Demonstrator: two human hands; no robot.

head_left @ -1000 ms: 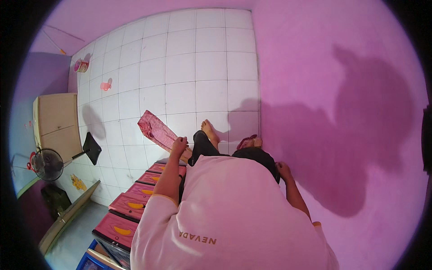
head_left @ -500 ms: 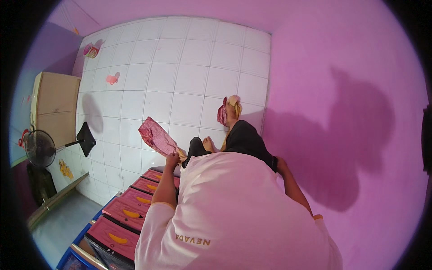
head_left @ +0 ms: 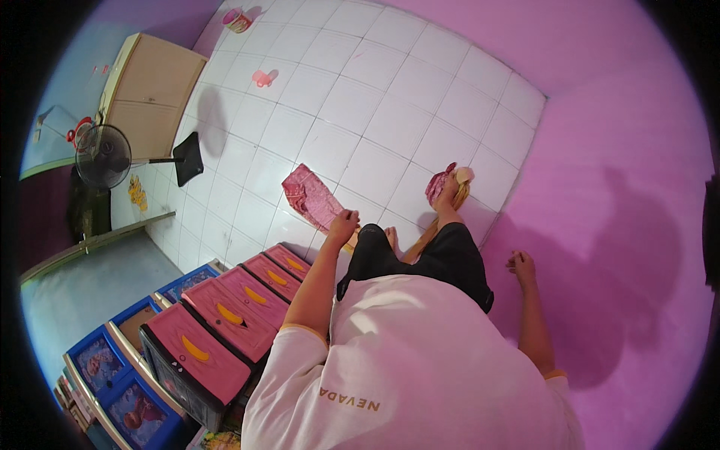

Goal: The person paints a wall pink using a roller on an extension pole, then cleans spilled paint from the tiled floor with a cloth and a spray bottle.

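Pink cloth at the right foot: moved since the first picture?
Yes: that pink cloth has moved forward, closer to the far wall and away from the right-hand wall.

Seen spread at a slant across white floor tiles point(head_left: 375, 112): a long pink patterned cloth point(head_left: 310, 192), redder and creased toward its far end, near end partly hidden. Pictured farther right, bunched about a bare foot point(head_left: 448, 198): a crumpled bundle point(head_left: 433, 189), pink on one side, pale and yellowish on the other.

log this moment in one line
left hand: in front of pink cloth; right hand: empty, near wall; right foot: at bunched cloth
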